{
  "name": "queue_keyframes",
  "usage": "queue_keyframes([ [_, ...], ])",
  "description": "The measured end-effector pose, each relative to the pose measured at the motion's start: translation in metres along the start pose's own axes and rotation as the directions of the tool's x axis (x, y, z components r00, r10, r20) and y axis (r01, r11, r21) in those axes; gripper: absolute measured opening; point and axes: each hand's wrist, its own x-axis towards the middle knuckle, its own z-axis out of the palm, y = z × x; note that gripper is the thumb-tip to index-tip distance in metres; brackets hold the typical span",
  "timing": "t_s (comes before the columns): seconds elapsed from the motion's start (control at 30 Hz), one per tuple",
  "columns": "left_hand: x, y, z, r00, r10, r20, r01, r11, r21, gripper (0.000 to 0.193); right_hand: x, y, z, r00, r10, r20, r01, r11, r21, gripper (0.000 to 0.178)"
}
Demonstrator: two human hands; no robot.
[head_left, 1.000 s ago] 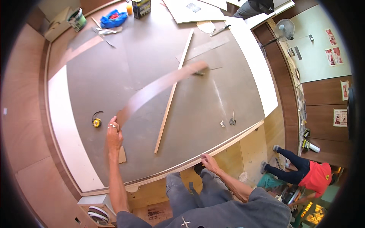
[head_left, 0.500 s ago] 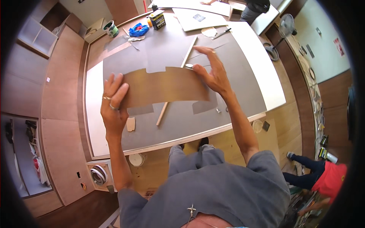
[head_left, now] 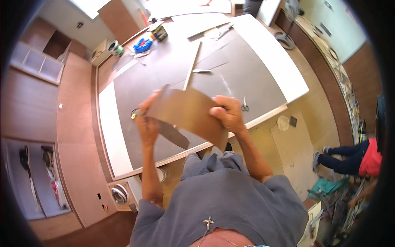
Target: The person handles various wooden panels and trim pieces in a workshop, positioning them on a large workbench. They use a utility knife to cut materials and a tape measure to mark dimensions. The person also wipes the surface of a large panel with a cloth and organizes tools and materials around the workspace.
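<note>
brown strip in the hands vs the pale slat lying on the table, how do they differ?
The brown strip is held up off the table by the left hand and right hand; the pale wooden slat lies flat on the dark tabletop, untouched. The strip is wide and bowed; the slat is narrow and straight. The strip is darker brown, the slat light. Both are long, thin pieces.

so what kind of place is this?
Likely a carpentry or laminate workshop: a big worktable with a grey sheet, scissors and a tape measure on it, plywood panels around, and both hands flexing a brown laminate strip.
</note>
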Motion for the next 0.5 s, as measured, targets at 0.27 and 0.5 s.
queue_keyframes([
  [0.27,-0.03,0.011,0.047,0.992,-0.078,0.1,0.109,0.931,-0.347,0.029,-0.041,0.015,0.022,0.919,-0.154,-0.363,0.196,0.977,0.081,0.05],
  [0.5,-0.047,-0.029,0.02,0.964,-0.172,0.205,0.259,0.787,-0.56,0.031,-0.04,0.046,0.072,0.908,-0.053,-0.416,0.081,0.995,0.05,0.048],
])
